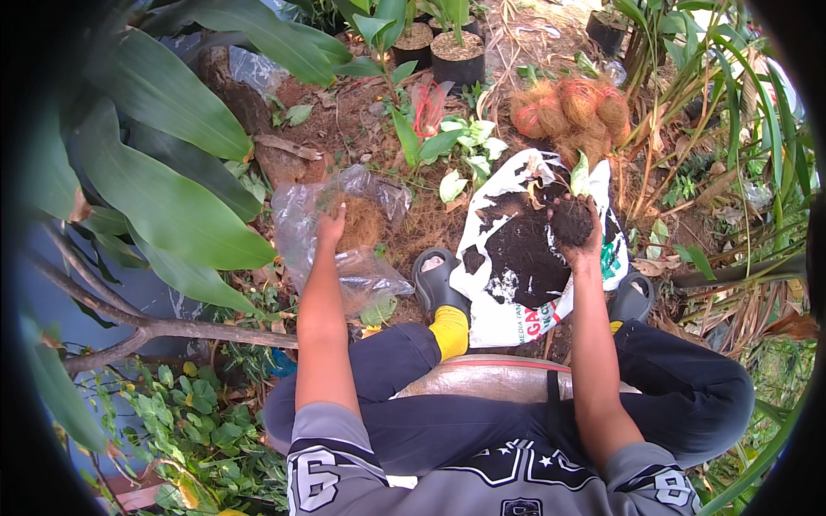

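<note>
In my right hand (pixel 585 248) rests a dark root ball of soil (pixel 572 222), with the fingers curled round it from below. From its top grows a small plant with a pale green leaf (pixel 580 175) and thin drooping stems. Beneath the hand lies a torn white sack (pixel 473 245) of black potting soil (pixel 522 256). My left hand (pixel 332 224) reaches to brown coconut fibre (pixel 363 225) on a clear plastic bag (pixel 295 225). Its fingertips are largely hidden there, so whether they grip fibre is unclear.
Fibre-wrapped balls tied with red string (pixel 576 107) sit beyond the sack. Loose red string (pixel 428 107) lies to their left. Black potted plants (pixel 458 60) stand farther back. Broad leaves (pixel 172 202) and a bare branch (pixel 215 332) crowd my left side.
</note>
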Demonstrator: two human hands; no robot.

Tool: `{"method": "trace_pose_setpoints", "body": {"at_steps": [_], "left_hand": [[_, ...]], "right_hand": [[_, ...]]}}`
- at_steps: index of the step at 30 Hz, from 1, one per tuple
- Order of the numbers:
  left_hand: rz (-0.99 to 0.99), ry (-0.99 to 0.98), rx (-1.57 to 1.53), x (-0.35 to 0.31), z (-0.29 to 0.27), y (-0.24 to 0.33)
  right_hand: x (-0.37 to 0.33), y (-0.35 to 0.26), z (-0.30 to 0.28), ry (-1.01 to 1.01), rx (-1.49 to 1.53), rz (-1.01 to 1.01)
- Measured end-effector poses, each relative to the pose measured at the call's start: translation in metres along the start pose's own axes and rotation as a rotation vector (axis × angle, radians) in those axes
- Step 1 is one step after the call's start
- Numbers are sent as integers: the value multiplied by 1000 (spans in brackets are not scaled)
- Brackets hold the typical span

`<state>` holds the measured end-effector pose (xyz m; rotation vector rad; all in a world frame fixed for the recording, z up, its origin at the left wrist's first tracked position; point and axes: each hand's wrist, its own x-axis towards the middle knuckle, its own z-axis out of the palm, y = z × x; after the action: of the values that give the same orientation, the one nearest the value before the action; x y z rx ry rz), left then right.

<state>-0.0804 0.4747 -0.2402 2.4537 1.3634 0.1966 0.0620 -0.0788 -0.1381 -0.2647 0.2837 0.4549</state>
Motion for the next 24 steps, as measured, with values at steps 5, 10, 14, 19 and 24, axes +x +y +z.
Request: {"method": "trace_pose_setpoints", "body": {"at_steps": [5, 10, 14, 19, 24], "left_hand": [[66, -384, -39, 5, -29, 44], [-52, -241, -666, 29, -73, 19], [-101, -364, -664, 10, -92, 61], [-101, -540, -606, 29, -122, 45], [149, -490, -165, 31, -108, 65]], "right_hand": [[1, -10, -14, 22, -40, -62], [4, -1, -10, 41, -45, -18], [6, -14, -19, 41, -56, -66], [2, -5, -9, 15, -27, -51], [1, -12, -7, 11, 17, -53]]}}
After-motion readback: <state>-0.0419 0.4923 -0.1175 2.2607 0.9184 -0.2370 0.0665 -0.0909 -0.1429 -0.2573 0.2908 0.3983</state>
